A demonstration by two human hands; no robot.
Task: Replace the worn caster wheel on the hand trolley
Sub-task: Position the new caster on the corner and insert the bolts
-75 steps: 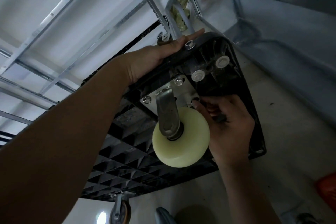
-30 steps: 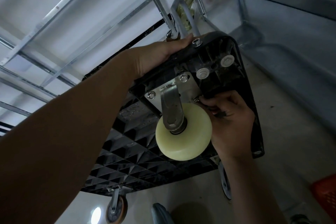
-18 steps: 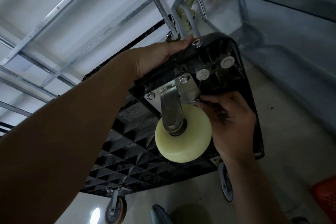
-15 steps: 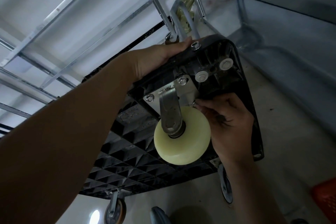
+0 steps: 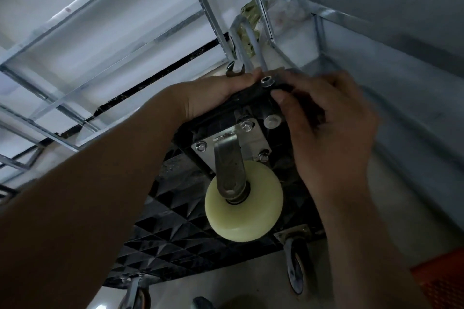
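The black hand trolley is tipped up with its ribbed underside facing me. A pale cream caster wheel in a steel fork sits on a square mounting plate with bolts at its corners. My left hand grips the trolley's top edge beside the silver handle tube. My right hand has come up over the same corner, with fingers curled on the black edge and thumb by a bolt.
Two older, darker casters hang at the trolley's lower end. Metal shelf frames stand behind and to the right. A wrench lies by the handle base. An orange crate sits at the lower right.
My right hand has left the bolt beside the cream wheel and moved up to the trolley's top corner. The trolley has tipped a little further; the left hand keeps its hold.
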